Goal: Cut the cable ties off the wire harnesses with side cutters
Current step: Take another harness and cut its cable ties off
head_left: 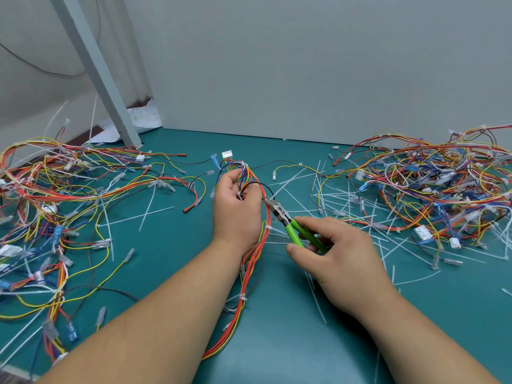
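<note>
Nearest, on the green surface (291, 350), an orange, red and yellow wire harness (250, 268) runs up from the near edge between the two forearms. A white cable tie (242, 297) is wrapped round it low down, and a second tie (268, 227) sits farther up, beside the left wrist. The right hand (342, 261) is right of the bundle, its fingers and thumb curled round the green handles of the cutters (289, 227), which are held close together. The metal nose points far and left, its tip right at the wires beside the left hand; whether it touches a tie I cannot tell. The left hand (237, 210) is a little farther off, fingers curled round the upper part of the harness, holding up a bunch of blue, white and orange wires. Loose white ties (336, 194) lie scattered to the right. Beyond the left hand a white plug (226, 154) lies on the surface. One tangled heap of harnesses (63, 187) lies far left and a second heap (432, 181) far right, against a pale wall (304, 65).
</note>
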`<action>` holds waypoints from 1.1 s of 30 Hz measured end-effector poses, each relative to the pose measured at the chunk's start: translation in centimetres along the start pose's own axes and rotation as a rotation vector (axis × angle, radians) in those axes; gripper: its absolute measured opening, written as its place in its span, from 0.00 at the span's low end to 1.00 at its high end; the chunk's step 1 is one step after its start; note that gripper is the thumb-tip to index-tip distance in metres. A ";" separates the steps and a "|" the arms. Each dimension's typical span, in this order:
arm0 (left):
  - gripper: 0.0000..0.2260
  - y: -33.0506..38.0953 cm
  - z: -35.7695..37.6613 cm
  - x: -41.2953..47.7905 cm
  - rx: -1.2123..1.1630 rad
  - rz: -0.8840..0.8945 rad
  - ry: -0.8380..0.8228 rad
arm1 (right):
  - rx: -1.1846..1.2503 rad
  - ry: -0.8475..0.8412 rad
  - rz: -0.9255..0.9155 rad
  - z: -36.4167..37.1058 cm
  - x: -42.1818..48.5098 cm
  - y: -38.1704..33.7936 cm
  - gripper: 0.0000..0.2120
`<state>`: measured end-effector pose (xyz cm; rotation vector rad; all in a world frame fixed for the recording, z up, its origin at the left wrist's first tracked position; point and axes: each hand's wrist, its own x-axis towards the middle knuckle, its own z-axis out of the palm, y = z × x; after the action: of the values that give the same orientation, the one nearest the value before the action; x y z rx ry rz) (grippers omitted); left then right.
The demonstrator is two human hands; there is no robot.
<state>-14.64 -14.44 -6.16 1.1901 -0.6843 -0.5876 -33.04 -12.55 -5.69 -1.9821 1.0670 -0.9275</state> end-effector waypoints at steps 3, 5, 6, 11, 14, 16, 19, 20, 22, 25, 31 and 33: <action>0.13 0.0 0.0 0.0 0.012 0.013 0.000 | -0.014 -0.003 0.005 0.0 0.0 -0.1 0.16; 0.13 0.0 0.0 -0.1 0.019 0.019 -0.001 | -0.022 -0.002 0.007 0.0 0.0 -0.1 0.17; 0.13 0.0 0.0 -0.1 0.019 0.021 -0.001 | -0.024 -0.003 0.007 0.0 0.0 -0.1 0.17; 0.13 0.1 0.0 -0.1 0.015 0.022 0.000 | -0.046 -0.003 0.003 -0.1 0.0 -0.1 0.15; 0.13 0.1 0.0 -0.2 0.013 0.016 0.000 | -0.040 -0.003 0.008 -0.1 0.0 -0.2 0.15; 0.13 0.2 0.0 -0.1 0.012 0.015 0.004 | -0.030 -0.007 0.014 0.0 0.0 -0.2 0.14; 0.13 0.2 0.0 -0.1 0.017 0.013 0.010 | -0.030 -0.011 0.014 0.0 0.0 -0.4 0.13; 0.13 0.2 0.0 -0.1 0.019 0.009 0.012 | -0.028 -0.011 0.014 0.0 0.0 -0.5 0.13; 0.13 0.2 0.0 -0.1 0.019 0.004 0.016 | -0.014 -0.016 0.025 0.0 0.0 -0.6 0.12; 0.12 0.1 0.0 0.0 0.020 0.000 0.015 | 0.031 -0.034 0.047 0.0 0.1 -0.8 0.10; 0.12 0.1 -0.2 0.2 0.000 -0.026 0.029 | 0.426 0.042 0.210 -0.1 0.4 -0.9 0.07; 0.13 0.1 -0.2 0.2 -0.005 -0.045 0.037 | 0.720 0.016 0.310 -0.3 0.7 -0.8 0.13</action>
<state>-14.34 -14.44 -6.12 1.2113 -0.6253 -0.6036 -32.65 -12.92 -4.71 -1.1852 0.8504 -0.9770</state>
